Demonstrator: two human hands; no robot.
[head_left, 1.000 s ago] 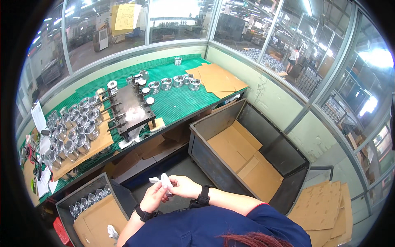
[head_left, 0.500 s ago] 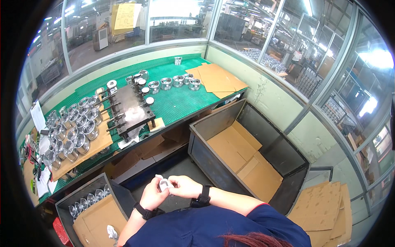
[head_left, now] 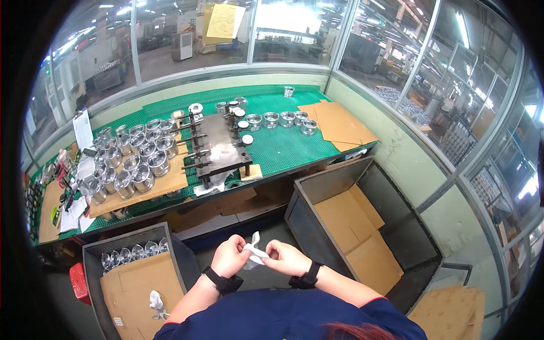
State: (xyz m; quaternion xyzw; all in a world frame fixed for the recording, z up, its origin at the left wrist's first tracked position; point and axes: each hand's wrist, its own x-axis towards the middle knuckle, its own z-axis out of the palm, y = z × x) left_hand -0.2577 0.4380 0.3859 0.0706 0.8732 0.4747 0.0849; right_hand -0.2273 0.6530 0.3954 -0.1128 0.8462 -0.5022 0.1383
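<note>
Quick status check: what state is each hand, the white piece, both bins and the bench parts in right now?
left hand: closed, pinching the white piece
right hand: closed, gripping the white piece
white piece: crumpled, held between both hands
right bin: open, lined with cardboard only
left bin: open, metal parts at back, cardboard over the rest
metal parts on bench: upright, grouped on cardboard

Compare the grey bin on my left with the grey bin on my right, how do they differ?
The left bin looks smaller and holds a row of shiny metal cups behind its cardboard sheet; the right bin looks larger and deeper and shows only cardboard. A crumpled white scrap lies on the left bin's cardboard; the right bin's cardboard is bare. Both are dark grey, open-topped and cardboard-lined, standing below the bench.
</note>
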